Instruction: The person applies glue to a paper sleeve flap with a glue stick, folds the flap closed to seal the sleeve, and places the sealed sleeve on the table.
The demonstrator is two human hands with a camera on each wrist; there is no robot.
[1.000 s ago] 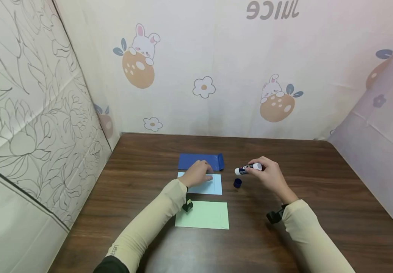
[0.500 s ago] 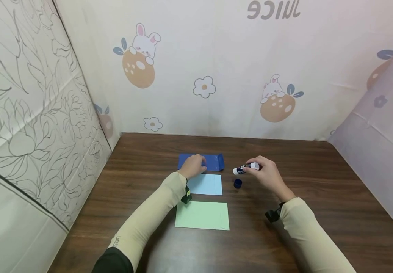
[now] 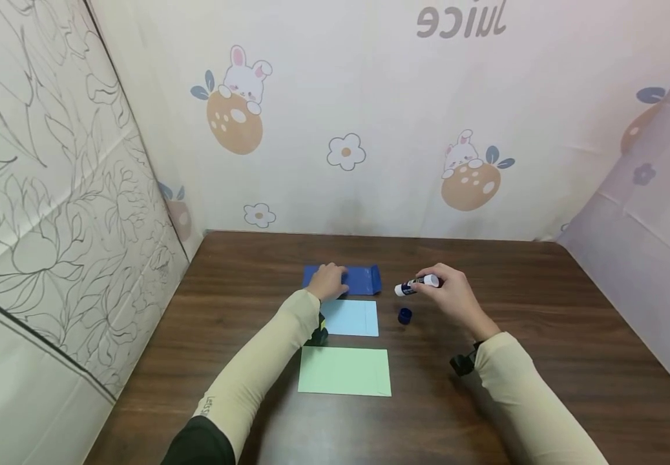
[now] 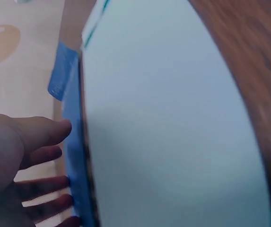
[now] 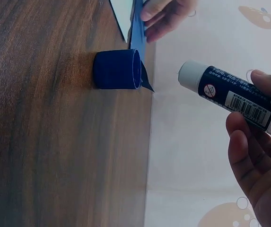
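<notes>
We count three sheets of paper on the table (image 3: pixel 544 323): one dark blue (image 3: pixel 364 279), one light blue (image 3: pixel 353 318), one green (image 3: pixel 344 371); one glue stick (image 3: pixel 417 285), one cap (image 3: pixel 404 315), two hands

- A dark wooden table (image 3: pixel 544 336) fills the corner between printed cloth walls.
- Three papers lie flat in a row at its middle: a dark blue sheet (image 3: pixel 364 280) farthest, a light blue card (image 3: pixel 351 318) next, a green card (image 3: pixel 344 371) nearest.
- A blue cap (image 3: pixel 405 315) rests just right of the light blue card.
</notes>
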